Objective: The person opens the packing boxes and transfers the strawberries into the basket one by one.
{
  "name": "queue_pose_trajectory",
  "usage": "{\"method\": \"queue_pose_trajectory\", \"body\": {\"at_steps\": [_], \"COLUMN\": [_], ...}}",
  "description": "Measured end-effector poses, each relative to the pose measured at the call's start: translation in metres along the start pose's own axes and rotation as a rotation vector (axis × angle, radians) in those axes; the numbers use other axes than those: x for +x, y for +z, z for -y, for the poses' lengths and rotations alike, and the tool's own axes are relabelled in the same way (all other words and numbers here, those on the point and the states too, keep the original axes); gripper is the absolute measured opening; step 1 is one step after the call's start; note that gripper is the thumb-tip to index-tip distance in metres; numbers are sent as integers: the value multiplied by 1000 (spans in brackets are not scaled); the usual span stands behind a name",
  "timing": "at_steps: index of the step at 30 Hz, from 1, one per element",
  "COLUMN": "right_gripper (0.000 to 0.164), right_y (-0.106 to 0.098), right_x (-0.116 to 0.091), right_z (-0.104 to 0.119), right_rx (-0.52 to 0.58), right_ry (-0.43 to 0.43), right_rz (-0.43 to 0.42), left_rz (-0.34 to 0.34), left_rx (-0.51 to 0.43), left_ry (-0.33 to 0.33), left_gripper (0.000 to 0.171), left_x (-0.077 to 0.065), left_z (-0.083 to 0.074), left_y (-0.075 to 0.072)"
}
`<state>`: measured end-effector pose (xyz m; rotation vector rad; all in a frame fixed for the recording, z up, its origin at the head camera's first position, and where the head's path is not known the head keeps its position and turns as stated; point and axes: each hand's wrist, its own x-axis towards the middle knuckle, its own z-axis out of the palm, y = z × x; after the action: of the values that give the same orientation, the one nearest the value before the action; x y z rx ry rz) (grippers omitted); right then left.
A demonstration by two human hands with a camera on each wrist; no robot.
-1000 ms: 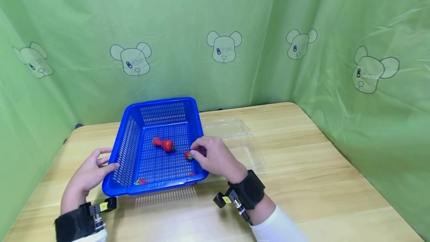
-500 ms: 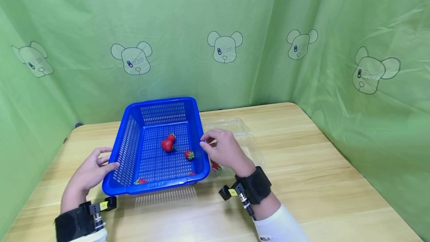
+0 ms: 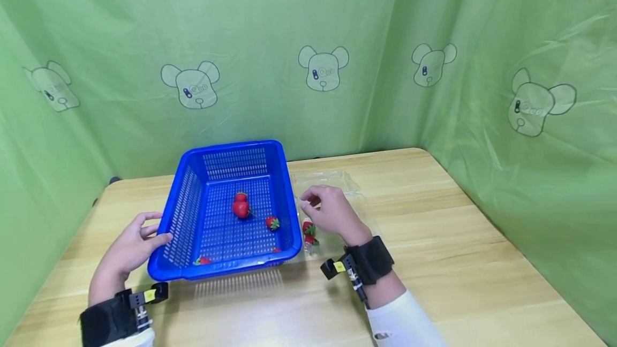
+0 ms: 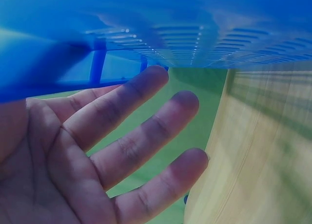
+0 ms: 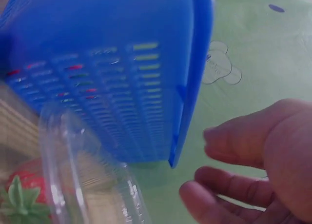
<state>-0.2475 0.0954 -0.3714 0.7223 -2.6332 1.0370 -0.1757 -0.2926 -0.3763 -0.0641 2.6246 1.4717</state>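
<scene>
My left hand [image 3: 129,248] holds the left rim of a blue plastic basket [image 3: 166,218], thumb over the rim; in the left wrist view its other fingers [image 4: 131,146] extend below the basket. Inside lie several strawberries: a big one [image 3: 241,209] touching a smaller one [image 3: 240,197], another [image 3: 272,223] near the right wall, and two partly hidden at the front. My right hand [image 3: 332,210] hovers above a clear plastic clamshell [image 3: 359,213], fingers loosely bent, thumb apart, nothing between them. Two strawberries [image 3: 309,227] lie in the clamshell's left side, below that hand.
The clamshell's lid [image 3: 328,178] lies folded back behind it, close beside the basket's right wall. A wooden table [image 3: 448,261] bears everything. Green curtains [image 3: 260,84] with bear-head drawings stand around the back and sides.
My right hand has moved out of the basket, rightward over its wall to above the clamshell. The small strawberry has shifted behind the big one. Strawberries in the clamshell have come into view.
</scene>
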Motion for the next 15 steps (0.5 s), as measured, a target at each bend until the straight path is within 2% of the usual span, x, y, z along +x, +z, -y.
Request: {"method": "queue_pose_trajectory", "body": {"at_steps": [6,15], "right_gripper": [12,14], "right_y": [5,8], "right_x": [2,2], "right_z": [-9,-14], "right_rx": [-38,-59], "right_ry": [101,190], "right_rz": [78,169], "left_rz": [6,8], "left_rx": [-6,-7], "left_ry": [0,3], "left_gripper": [61,61], "left_x": [2,2], "left_z": [1,3], "left_y": [-1,-2]}}
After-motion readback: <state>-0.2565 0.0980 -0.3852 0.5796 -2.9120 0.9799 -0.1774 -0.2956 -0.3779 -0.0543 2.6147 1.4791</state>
